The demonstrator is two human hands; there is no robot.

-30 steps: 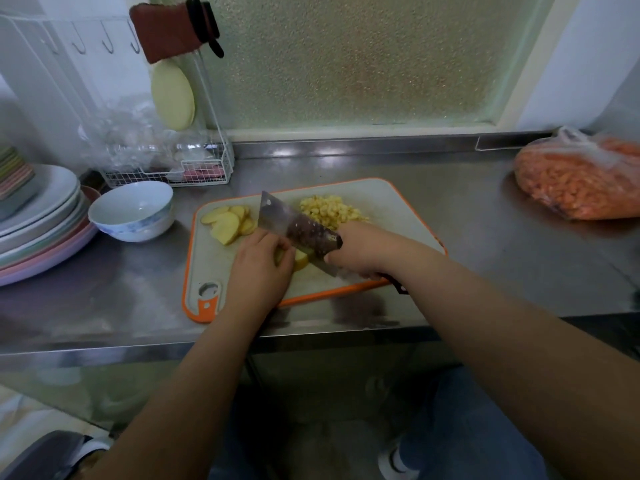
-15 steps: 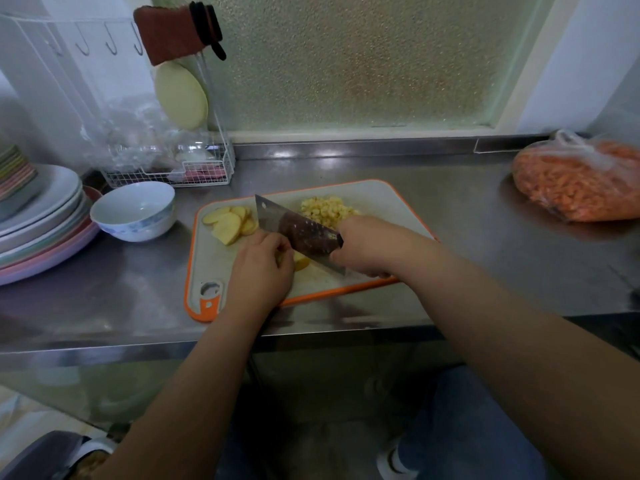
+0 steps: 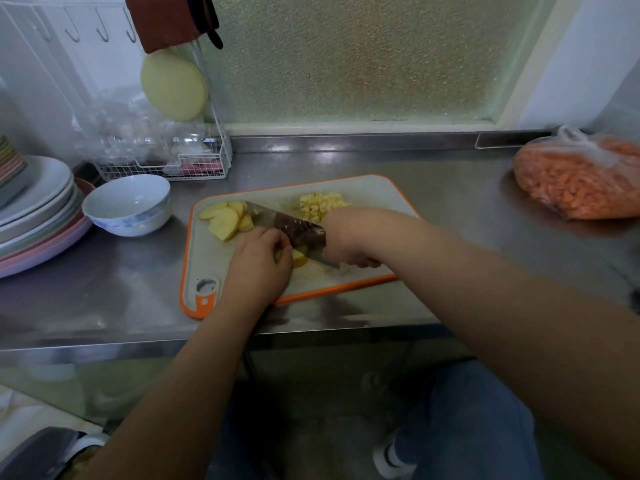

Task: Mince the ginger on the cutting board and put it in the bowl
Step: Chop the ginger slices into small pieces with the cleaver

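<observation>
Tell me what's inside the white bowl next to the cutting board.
The bowl looks empty: only its bare white inside shows, no ginger. Its near inner wall is hidden behind the rim.

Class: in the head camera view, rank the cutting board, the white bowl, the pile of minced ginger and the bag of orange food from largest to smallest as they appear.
1. cutting board
2. bag of orange food, cut off by the frame edge, so its full size is unsure
3. white bowl
4. pile of minced ginger
</observation>
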